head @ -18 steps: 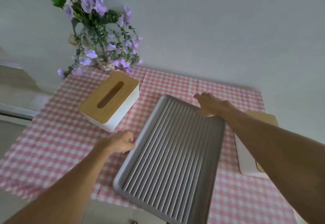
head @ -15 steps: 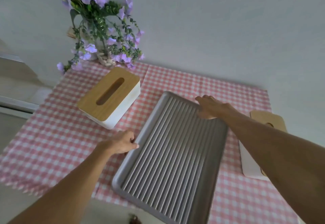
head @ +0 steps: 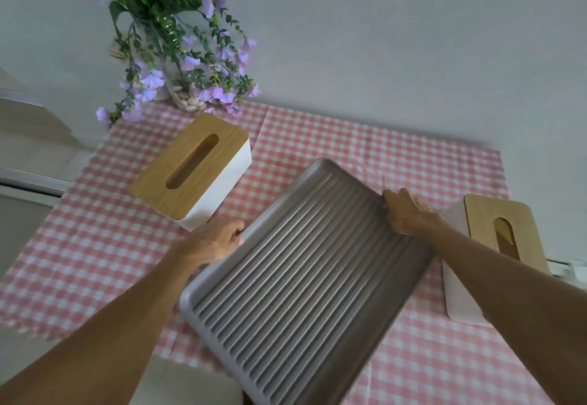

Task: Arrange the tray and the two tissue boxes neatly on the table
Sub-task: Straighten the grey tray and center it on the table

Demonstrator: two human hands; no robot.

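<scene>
A grey ribbed tray [head: 305, 280] sits skewed in the middle of the table, its near end lifted toward me and past the front edge. My left hand [head: 212, 242] grips its left rim. My right hand [head: 408, 215] holds the far right rim. A white tissue box with a wooden slotted lid [head: 193, 172] stands at an angle to the left of the tray. The second tissue box [head: 495, 245] stands to the right, partly hidden behind my right forearm.
A pink-and-white checked cloth [head: 79, 245] covers the table. A glass vase of purple flowers [head: 184, 86] stands at the back left against the white wall. A pale ledge [head: 28, 150] lies left of the table.
Both hands have closed on the tray's rims. The tray has risen at its near end and turned a little clockwise. The view has shifted so the right tissue box shows more.
</scene>
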